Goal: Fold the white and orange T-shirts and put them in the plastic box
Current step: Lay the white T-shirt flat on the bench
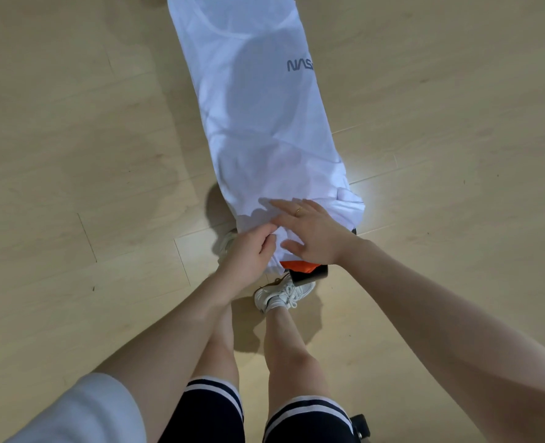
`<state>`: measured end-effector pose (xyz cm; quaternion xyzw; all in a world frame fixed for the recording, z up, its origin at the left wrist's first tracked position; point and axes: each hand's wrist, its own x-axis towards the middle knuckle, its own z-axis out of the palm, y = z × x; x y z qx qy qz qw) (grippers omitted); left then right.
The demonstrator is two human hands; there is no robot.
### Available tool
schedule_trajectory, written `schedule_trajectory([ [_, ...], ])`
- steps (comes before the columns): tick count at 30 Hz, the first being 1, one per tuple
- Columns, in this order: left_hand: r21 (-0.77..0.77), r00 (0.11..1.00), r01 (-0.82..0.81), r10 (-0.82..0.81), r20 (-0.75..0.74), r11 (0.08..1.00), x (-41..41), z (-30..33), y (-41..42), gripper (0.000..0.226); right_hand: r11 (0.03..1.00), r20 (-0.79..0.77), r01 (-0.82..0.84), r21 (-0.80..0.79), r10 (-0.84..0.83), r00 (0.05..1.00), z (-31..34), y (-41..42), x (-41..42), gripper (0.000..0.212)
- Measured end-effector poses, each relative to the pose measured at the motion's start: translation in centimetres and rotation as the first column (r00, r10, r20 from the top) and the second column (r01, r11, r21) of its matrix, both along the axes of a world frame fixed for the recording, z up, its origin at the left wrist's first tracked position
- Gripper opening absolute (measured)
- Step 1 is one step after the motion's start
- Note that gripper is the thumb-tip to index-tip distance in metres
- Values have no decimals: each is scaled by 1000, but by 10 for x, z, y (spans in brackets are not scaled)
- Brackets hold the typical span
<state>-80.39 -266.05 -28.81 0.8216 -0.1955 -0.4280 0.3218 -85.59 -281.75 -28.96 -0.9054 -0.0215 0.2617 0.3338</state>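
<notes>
A white T-shirt [258, 107] with grey lettering lies stretched out lengthways over a narrow raised surface, its sides folded in and its neck at the far end. My left hand [249, 254] pinches the near hem of the white T-shirt between curled fingers. Beside it, my right hand [309, 235] lies flat on the same hem with the fingers spread. A bit of orange cloth, the orange T-shirt [300, 266], peeks out under the white hem below my right hand. No plastic box is in view.
A dark edge of the surface [309, 274] shows under the orange cloth. My legs and white sneakers [280, 292] stand on the light wooden floor [73, 155], right at the near end. A small black object [360, 425] sits at the bottom edge.
</notes>
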Motion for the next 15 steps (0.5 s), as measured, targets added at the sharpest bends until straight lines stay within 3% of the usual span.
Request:
schedule_trajectory([
  [2, 3, 999, -40, 40, 0, 999, -4, -2, 3, 21, 990, 28, -57, -125, 61, 998, -5, 2, 2, 26],
  [4, -1, 997, -71, 71, -31, 998, -9, -4, 5, 16, 981, 154, -47, -191, 78, 985, -9, 1, -1, 15],
  [7, 16, 996, -93, 93, -12, 996, -23, -11, 3, 3, 996, 143, 92, 5, -92, 985, -5, -8, -16, 17],
  [9, 38, 979, -203, 202, 39, 978, -36, -16, 1, 7, 977, 96, 195, 89, -204, 974, 7, -11, -27, 27],
  [12, 17, 924, -361, 355, 139, 933, -58, -14, 4, 9, 975, 88, 210, 75, -217, 972, 20, -12, -44, 33],
  [15, 23, 897, -393, 378, 230, 919, -80, -6, 16, 18, 964, 91, 261, 46, -264, 960, 35, -10, -63, 24],
])
